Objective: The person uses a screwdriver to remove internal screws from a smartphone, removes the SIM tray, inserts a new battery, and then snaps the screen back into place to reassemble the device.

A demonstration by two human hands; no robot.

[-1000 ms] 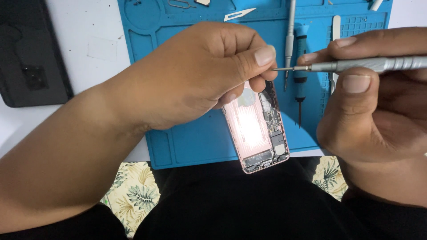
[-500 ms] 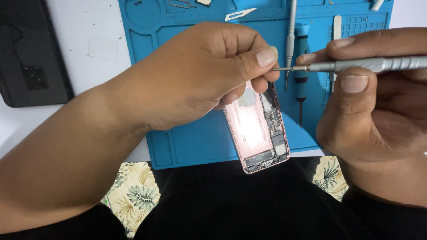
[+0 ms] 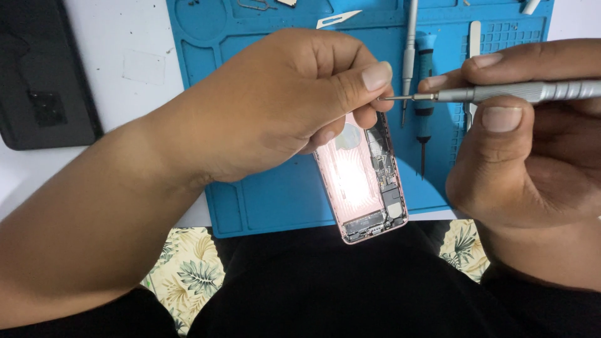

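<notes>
Head view: my left hand (image 3: pixel 282 106) grips the opened pink phone shell (image 3: pixel 363 181) above the blue repair mat (image 3: pixel 263 200). My right hand (image 3: pixel 532 144) pinches a silver screwdriver (image 3: pixel 501 94), tip touching my left thumb.

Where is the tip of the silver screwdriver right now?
In the head view, the silver screwdriver, held in the right hand, points left; its tip sits at the left hand thumb, above the opened phone over the blue mat.
</notes>
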